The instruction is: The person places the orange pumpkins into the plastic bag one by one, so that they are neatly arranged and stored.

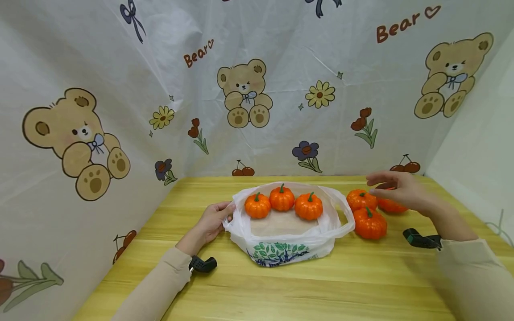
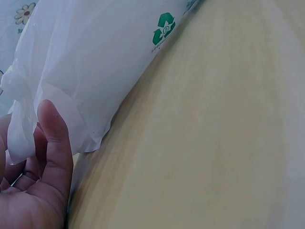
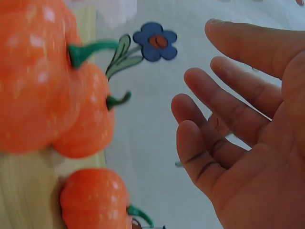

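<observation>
A white plastic bag (image 1: 295,249) with a green leaf print lies spread wide on the table, and three small orange pumpkins with green stems sit at the back of it: one on the left (image 1: 257,206), one in the middle (image 1: 282,199), one on the right (image 1: 308,207). My left hand (image 1: 214,219) pinches the bag's left edge between thumb and fingers. To the right of the bag, three more pumpkins stand close together: a front one (image 1: 370,224), a back one (image 1: 361,200) and one (image 1: 392,204) partly behind my right hand (image 1: 405,189). That hand hovers above them, fingers spread and holding nothing.
The wooden table (image 1: 281,290) has a patterned cloth (image 1: 281,147) hanging along its back and left side. A white wall (image 1: 482,156) borders it at the right. Black wrist devices sit on the left wrist (image 1: 204,264) and the right wrist (image 1: 421,240).
</observation>
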Demonstrator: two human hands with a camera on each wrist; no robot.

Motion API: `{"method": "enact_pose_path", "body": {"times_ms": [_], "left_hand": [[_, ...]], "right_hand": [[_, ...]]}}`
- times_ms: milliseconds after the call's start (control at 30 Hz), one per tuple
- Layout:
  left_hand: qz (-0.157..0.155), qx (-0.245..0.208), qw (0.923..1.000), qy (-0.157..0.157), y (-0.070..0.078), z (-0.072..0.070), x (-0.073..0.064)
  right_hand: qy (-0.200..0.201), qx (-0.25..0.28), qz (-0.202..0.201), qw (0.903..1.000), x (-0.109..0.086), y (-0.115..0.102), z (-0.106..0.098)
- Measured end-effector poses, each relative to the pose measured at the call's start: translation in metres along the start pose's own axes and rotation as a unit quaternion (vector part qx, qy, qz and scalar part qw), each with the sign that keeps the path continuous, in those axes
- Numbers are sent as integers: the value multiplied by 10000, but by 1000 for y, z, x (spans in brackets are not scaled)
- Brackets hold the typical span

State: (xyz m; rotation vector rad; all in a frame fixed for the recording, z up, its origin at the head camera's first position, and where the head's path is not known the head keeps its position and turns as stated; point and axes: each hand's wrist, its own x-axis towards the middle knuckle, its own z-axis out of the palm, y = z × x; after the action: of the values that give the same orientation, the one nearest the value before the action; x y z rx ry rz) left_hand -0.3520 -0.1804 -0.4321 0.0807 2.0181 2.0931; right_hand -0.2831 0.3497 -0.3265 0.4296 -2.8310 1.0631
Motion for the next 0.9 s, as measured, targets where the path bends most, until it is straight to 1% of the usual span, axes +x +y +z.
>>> {"method": "enact_pose_path", "body": {"times_ms": [100,233,400,500,567,667,900], "left_hand": [[14,1,10000,-2,1,0,0],[-21,6,10000,-4,1,-1,1],[-48,35,10000,-41,1,-1,1],[-56,38,10000,-44,0,-1,1],[-58,45,10000,-37,0,-1,2],[-48,62,10000,-21,0,-1,2],[-59,17,10000,-38,0,-1,2]], "right_hand": [[64,6,152,9999,-3,12,-10],[222,119,344,9991,-3,29,-18],[506,245,621,9965,-3,53,-18],[759,318,822,9932,-4,67,-16],[835,436,954,9910,-4,76,-15],[792,575,1039,9898,-3,89,-13],[412,1026,1077,9880,-4,117,-3]]}}
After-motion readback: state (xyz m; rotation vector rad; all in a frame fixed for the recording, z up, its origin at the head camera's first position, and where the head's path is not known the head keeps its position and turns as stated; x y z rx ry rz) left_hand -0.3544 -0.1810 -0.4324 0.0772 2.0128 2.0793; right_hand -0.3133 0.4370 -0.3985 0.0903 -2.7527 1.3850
